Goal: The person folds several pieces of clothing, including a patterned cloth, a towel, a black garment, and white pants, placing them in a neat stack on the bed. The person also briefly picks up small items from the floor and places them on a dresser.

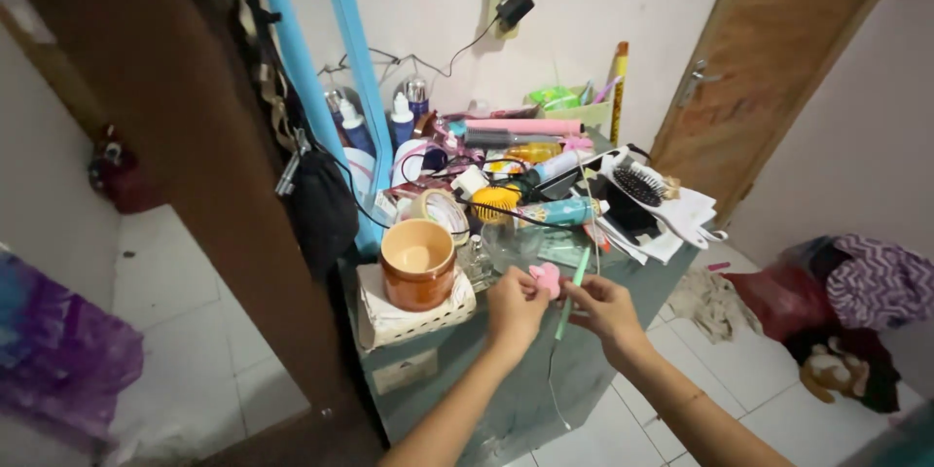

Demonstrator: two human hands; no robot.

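A small pink puff-like piece (547, 278) sits pinched at the left fingers (530, 284); a slim green stick (572, 292) (tilted, nearly upright) hangs from the right fingers (582, 294).

Left hand (514, 309), right hand (603, 308) — fingers pinched, fingertips nearly meeting; forearms converging.

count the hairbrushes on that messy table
2: a white hairbrush with black bristles lies at the right end on papers, and a round yellow brush sits mid-table behind the orange jar. The clutter may hide more.
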